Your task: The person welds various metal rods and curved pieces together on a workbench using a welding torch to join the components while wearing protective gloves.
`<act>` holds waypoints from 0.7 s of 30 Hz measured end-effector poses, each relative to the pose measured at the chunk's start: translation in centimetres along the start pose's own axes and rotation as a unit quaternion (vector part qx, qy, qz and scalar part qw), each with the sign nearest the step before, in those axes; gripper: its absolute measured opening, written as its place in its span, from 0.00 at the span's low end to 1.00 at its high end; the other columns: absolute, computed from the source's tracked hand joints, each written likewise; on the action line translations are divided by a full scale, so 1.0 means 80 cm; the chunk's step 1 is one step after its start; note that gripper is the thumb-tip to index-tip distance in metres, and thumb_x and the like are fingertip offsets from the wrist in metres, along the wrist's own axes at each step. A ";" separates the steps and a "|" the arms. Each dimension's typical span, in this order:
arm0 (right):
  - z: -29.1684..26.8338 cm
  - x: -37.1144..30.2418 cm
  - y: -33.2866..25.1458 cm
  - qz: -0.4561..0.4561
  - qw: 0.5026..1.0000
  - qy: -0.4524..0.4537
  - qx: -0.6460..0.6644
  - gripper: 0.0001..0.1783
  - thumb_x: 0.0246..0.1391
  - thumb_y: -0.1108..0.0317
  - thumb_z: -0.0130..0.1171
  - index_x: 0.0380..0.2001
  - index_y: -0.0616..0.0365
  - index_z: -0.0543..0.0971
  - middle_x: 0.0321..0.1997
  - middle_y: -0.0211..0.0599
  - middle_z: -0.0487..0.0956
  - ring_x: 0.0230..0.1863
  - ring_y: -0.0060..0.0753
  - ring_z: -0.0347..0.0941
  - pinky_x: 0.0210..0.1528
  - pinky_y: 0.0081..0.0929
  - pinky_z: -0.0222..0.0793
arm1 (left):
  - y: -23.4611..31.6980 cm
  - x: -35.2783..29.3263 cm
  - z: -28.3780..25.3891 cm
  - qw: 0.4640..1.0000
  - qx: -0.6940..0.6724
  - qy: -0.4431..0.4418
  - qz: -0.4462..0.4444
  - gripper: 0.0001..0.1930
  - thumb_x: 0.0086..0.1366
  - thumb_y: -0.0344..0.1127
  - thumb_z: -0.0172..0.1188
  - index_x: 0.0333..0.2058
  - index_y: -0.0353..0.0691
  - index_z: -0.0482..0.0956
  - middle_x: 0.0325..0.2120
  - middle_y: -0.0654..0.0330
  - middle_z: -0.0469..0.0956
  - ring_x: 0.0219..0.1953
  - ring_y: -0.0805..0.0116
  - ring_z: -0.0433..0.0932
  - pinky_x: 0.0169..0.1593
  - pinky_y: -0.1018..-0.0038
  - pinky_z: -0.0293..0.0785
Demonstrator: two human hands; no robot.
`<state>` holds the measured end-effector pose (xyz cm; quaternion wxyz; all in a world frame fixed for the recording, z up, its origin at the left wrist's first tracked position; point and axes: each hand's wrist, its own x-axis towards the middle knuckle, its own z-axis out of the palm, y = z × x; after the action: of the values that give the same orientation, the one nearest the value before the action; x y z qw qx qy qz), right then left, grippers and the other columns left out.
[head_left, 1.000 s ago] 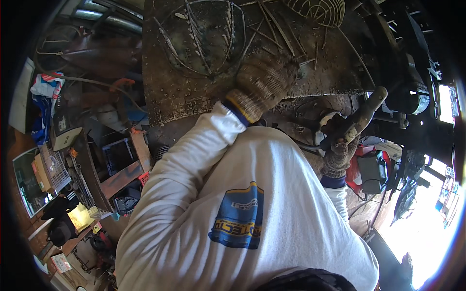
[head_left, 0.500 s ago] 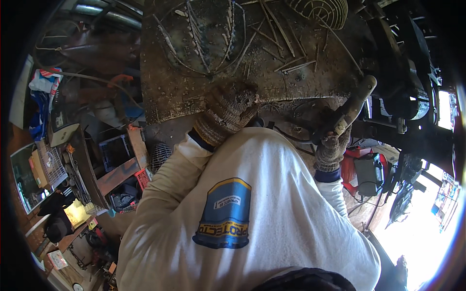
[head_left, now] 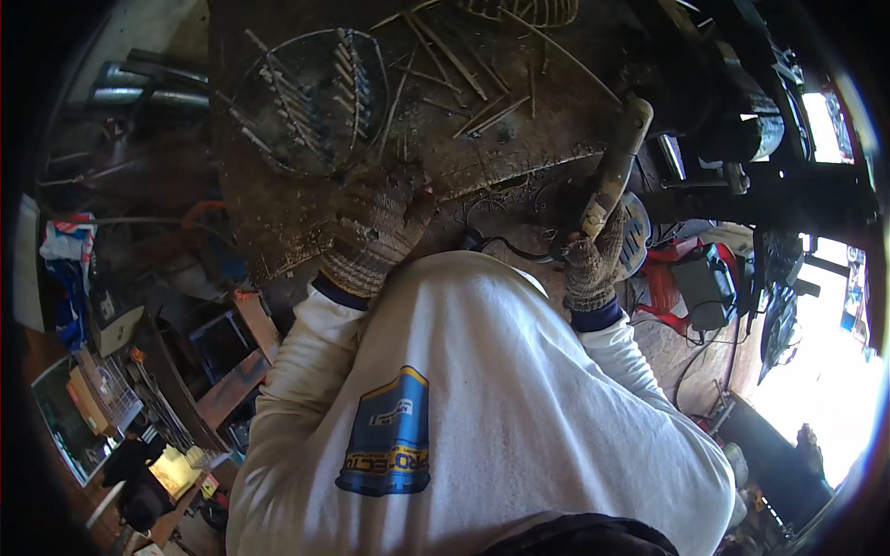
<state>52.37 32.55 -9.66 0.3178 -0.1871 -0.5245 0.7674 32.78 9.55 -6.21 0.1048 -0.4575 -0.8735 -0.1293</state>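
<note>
My left hand (head_left: 375,232), in a striped knitted work glove, rests at the near edge of the dark worktable (head_left: 269,218). Its fingers are in shadow, so I cannot tell what they hold, if anything. My right hand (head_left: 593,264), in a similar glove, is closed around a welding electrode holder (head_left: 616,167) with a long worn pale handle, tilted up and to the right. A thin welding rod (head_left: 565,56) runs from the holder's upper end toward the far side. On the table beyond my left hand lies a round wire frame (head_left: 320,97) with rows of short metal pieces.
Several loose thin rods (head_left: 445,56) are scattered on the table. A rounded wire basket or guard (head_left: 538,11) sits at the far edge. Dark metal machinery (head_left: 742,102) stands at right, with a red and grey box-shaped machine (head_left: 700,287) below it. Cluttered shelving (head_left: 227,385) fills the left.
The view has shifted, so the table and wire frame appear farther left and higher. Both hands keep roughly their places against the table, the right one still gripping the electrode holder.
</note>
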 end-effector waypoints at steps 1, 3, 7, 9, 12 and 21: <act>0.000 0.000 -0.001 -0.003 1.000 -0.001 0.005 0.65 0.44 0.51 0.82 0.76 0.55 0.51 0.64 0.42 0.71 0.60 0.38 0.75 0.40 0.21 0.82 | 0.001 0.011 -0.008 0.999 -0.051 0.001 -0.017 0.07 0.66 0.38 0.63 0.41 0.47 0.82 0.42 0.61 0.82 0.41 0.55 0.82 0.43 0.61 0.80; 0.001 -0.002 -0.002 -0.007 1.000 0.001 0.014 0.64 0.44 0.51 0.82 0.76 0.55 0.52 0.64 0.42 0.71 0.59 0.38 0.76 0.40 0.21 0.82 | -0.006 0.025 -0.012 0.999 -0.023 -0.025 -0.021 0.08 0.67 0.39 0.63 0.42 0.47 0.83 0.41 0.59 0.83 0.41 0.54 0.82 0.44 0.61 0.80; 0.000 -0.005 -0.006 -0.007 0.999 0.043 0.008 0.63 0.44 0.50 0.82 0.75 0.57 0.53 0.62 0.42 0.72 0.59 0.36 0.76 0.42 0.21 0.82 | -0.023 0.061 -0.025 0.997 -0.034 -0.065 -0.036 0.13 0.68 0.45 0.61 0.45 0.46 0.84 0.40 0.55 0.84 0.41 0.52 0.83 0.46 0.60 0.80; -0.003 -0.005 -0.007 -0.009 0.999 0.050 -0.003 0.62 0.45 0.51 0.81 0.74 0.57 0.54 0.62 0.42 0.73 0.59 0.35 0.76 0.43 0.21 0.82 | -0.033 0.072 -0.021 0.998 -0.030 -0.052 -0.023 0.14 0.67 0.45 0.61 0.45 0.45 0.84 0.38 0.54 0.84 0.40 0.53 0.83 0.44 0.60 0.81; -0.015 -0.006 -0.002 -0.019 0.998 0.064 -0.019 0.59 0.46 0.51 0.80 0.73 0.58 0.56 0.62 0.42 0.73 0.57 0.33 0.77 0.45 0.23 0.81 | -0.028 0.089 -0.021 0.999 -0.003 -0.048 -0.012 0.16 0.67 0.47 0.62 0.45 0.43 0.84 0.35 0.54 0.83 0.39 0.54 0.84 0.42 0.60 0.81; -0.039 -0.033 0.028 -0.022 0.994 0.108 -0.020 0.47 0.59 0.58 0.69 0.75 0.54 0.56 0.56 0.31 0.73 0.38 0.22 0.73 0.34 0.17 0.73 | -0.037 0.149 0.048 1.000 0.017 -0.004 0.025 0.12 0.69 0.48 0.58 0.40 0.50 0.85 0.32 0.54 0.84 0.34 0.52 0.85 0.37 0.55 0.81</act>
<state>55.60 32.37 -13.02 0.3851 -0.2636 -0.5063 0.7252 23.38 18.36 -6.64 0.1117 -0.4776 -0.8644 -0.1102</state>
